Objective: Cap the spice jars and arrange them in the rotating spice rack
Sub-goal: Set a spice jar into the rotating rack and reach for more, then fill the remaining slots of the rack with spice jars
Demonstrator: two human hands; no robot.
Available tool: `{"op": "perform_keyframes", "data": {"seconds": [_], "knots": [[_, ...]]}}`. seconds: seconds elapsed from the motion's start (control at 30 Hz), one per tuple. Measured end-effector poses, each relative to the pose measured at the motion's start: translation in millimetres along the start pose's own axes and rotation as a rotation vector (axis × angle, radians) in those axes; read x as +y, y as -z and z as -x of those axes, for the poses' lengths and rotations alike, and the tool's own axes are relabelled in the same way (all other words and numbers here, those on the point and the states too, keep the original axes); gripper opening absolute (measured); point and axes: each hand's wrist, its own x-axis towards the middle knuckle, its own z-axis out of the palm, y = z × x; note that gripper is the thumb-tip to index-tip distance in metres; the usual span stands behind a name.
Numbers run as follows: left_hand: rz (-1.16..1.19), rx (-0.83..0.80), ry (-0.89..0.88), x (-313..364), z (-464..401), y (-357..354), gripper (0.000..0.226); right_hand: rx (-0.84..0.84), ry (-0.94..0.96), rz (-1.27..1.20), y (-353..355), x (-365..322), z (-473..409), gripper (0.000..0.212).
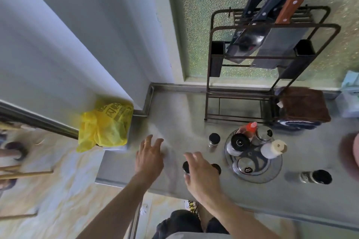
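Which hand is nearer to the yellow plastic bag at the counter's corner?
Left. The left hand is just right of the yellow bag; the right hand is farther right, over the black-capped jars.

Open hands (149, 158) hover beside spice rack (253, 163).

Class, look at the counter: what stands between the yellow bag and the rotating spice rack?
In the head view, between the yellow bag and the rotating spice rack there is bare steel counter, then one black-capped spice jar standing just left of the rack.

Three knives (272, 2), two hands (149, 157).
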Motion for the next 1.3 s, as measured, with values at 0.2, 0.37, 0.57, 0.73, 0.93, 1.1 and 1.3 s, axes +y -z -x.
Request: {"op": "perform_keyframes", "data": {"seconds": [0.2,0.37,0.57,0.73,0.93,1.1,1.3], "knots": [[-0.035,-0.096,-0.056,-31,-10,-19,0.029,-0.139,-0.086,0.194,-26,-29,-20,0.035],[0.124,0.031,-0.192,-16,10,6,0.025,-0.025,-0.112,-0.008,-1,-25,1,0.031],[0.308,0.056,-0.516,74,47,70,0.040,0.143,-0.264,-0.182,86,28,76,0.034],[0.379,0.006,-0.727,169,56,77,0.031,0.307,-0.472,-0.158,135,98,113,0.035],[0.237,-0.116,-0.808,251,54,27,0.018,0.249,-0.510,-0.116,115,171,98,0.029],[0.076,-0.277,-0.733,274,45,-3,0.036,0.148,-0.465,-0.158,91,203,77,0.024],[-0.051,-0.318,-0.723,276,46,-28,0.030,0.041,-0.362,-0.152,81,215,66,0.035]]}}
